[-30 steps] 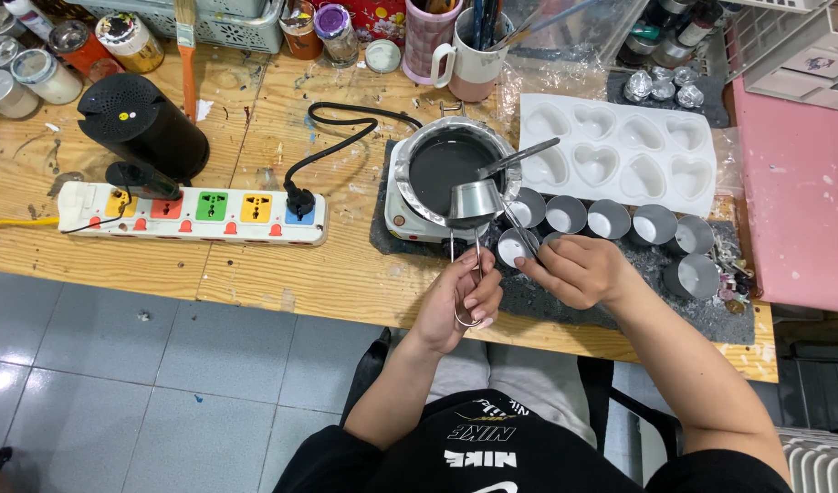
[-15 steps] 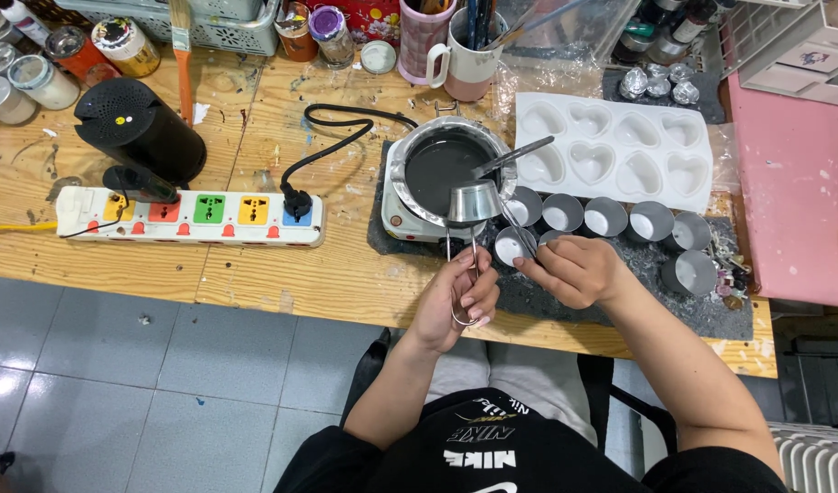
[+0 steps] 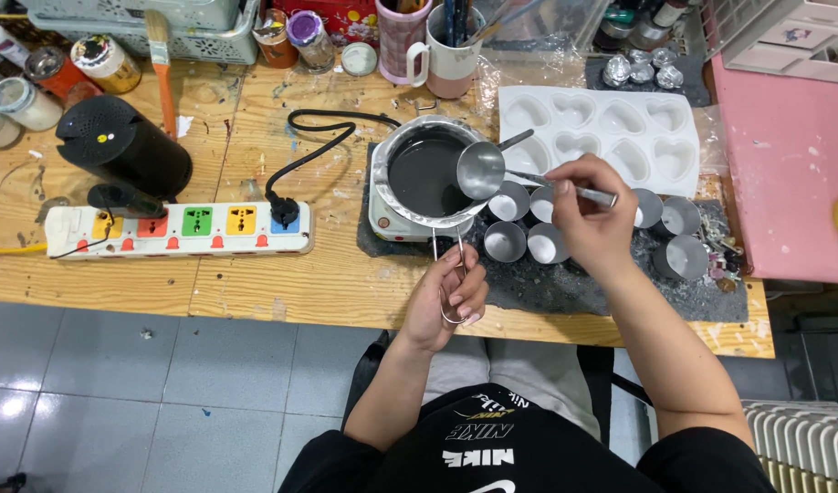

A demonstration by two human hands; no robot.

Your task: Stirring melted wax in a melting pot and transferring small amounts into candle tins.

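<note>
1. Two bare hands are seen over a wooden workbench (image 3: 255,301); part of the small metal ladle's (image 3: 481,170) long handle is hidden inside the right hand (image 3: 591,219), and the tins behind that hand are partly covered.
2. Some things are cut off by the upper edge: the grey plastic baskets (image 3: 136,20), the pink mug of brushes (image 3: 403,36) and the white mug (image 3: 455,55). A yellow blur at 3 o'clock cannot be made out.
3. The ladle is held level, its long axis running from the bowl at 9 o'clock to the handle end at 3 o'clock; the bowl sits over the right rim of the round metal pot of dark liquid (image 3: 424,173). The right fingers are closed tightly around the handle.
4. The pot's wire loop handle (image 3: 451,283) points toward 6 o'clock and is gripped by the closed left hand (image 3: 448,297) at the bench's front edge.
5. Small round silver tins (image 3: 519,224) are set in rows on a dark mat (image 3: 565,288), just at 3 o'clock from the pot; a white heart-shaped mould tray (image 3: 611,128) lies at 12 o'clock from them.
6. A white power strip with coloured sockets (image 3: 177,228) lies at 9 o'clock, with a black cylindrical device (image 3: 122,151) beside it. A pink board (image 3: 784,164) covers the bench's right end. Grey floor tiles (image 3: 118,393) are seen below.
</note>
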